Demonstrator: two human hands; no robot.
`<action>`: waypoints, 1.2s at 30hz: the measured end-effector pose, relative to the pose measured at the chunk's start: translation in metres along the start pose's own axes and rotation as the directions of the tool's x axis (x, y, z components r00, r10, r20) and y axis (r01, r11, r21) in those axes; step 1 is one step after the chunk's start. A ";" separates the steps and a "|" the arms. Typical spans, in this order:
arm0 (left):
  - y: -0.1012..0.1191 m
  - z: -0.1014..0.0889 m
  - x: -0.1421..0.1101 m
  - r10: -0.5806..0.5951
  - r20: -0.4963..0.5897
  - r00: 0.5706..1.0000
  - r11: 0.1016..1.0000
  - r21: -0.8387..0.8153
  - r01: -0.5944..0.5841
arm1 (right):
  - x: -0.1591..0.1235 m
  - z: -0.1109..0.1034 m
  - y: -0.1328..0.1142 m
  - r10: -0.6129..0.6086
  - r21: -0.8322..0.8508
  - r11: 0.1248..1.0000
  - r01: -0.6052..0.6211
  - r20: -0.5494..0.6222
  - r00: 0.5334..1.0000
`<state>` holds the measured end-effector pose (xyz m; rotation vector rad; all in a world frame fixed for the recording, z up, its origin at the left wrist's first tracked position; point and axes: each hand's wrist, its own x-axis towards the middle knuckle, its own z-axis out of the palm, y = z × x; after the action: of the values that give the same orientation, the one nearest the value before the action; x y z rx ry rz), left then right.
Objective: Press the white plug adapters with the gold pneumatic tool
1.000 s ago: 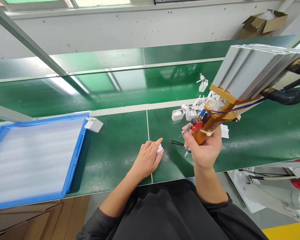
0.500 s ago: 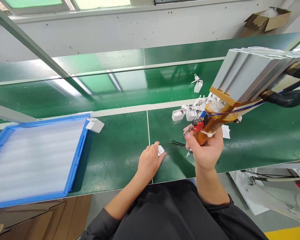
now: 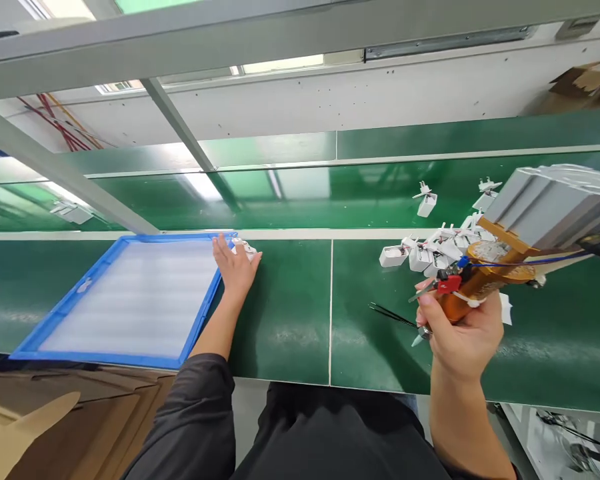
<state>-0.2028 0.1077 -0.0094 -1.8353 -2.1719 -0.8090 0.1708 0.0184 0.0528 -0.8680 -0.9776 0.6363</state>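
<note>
My left hand [image 3: 236, 268] is at the right far corner of the blue-rimmed tray [image 3: 196, 333], fingers stretched and thumb apart. A white plastic part [image 3: 245, 249] shows between its index finger and thumb, partly hidden. My right hand [image 3: 463, 333] wraps around the gold barrel of a dispensing gun [image 3: 510, 257], thumb near its red switch. The gun has a grey metal block on top, and its pale green tapered nozzle [image 3: 418, 341] points down above the table. Thin black wires stick out left of the nozzle. Several white box-shaped parts [image 3: 423, 257] lie heaped behind the gun.
More white parts [image 3: 427, 203] lie on the far green surface. A pale strip [image 3: 280, 235] runs along the green table [image 3: 290, 320]. Grey frame bars [image 3: 177, 120] rise at the left. Cardboard [image 3: 105, 427] is below the tray. A carton [image 3: 580, 90] stands far right.
My left hand has moved left from the table's middle to the tray corner. The small white piece beneath it no longer shows there. The view has shifted left; my right hand still holds the gun.
</note>
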 end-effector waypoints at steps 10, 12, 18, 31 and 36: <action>-0.037 0.007 0.035 -0.128 0.165 0.978 0.949 -0.267 0.169 | -0.003 0.000 -0.001 0.035 -0.026 0.999 -0.035 0.005 0.999; -0.032 0.005 0.034 -0.130 0.187 0.974 0.942 -0.283 0.181 | -0.003 -0.002 -0.002 0.041 -0.030 0.999 -0.042 -0.004 0.999; 0.015 -0.016 0.007 -0.201 0.508 0.838 0.152 -0.829 0.539 | -0.003 -0.007 -0.004 0.075 -0.049 0.996 -0.076 -0.009 0.997; 0.023 0.027 0.139 -0.231 0.012 0.973 0.860 -0.466 0.210 | -0.007 -0.049 0.011 0.044 -0.094 0.995 -0.040 0.036 0.998; 0.014 0.033 0.149 -0.013 0.079 0.997 0.838 -0.543 0.054 | -0.005 -0.059 0.017 0.033 -0.147 0.989 -0.025 0.058 0.998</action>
<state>-0.2151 0.2533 0.0374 -2.0938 -2.1687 -1.5250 0.2200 0.0037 0.0195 -0.9991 -1.0777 0.6239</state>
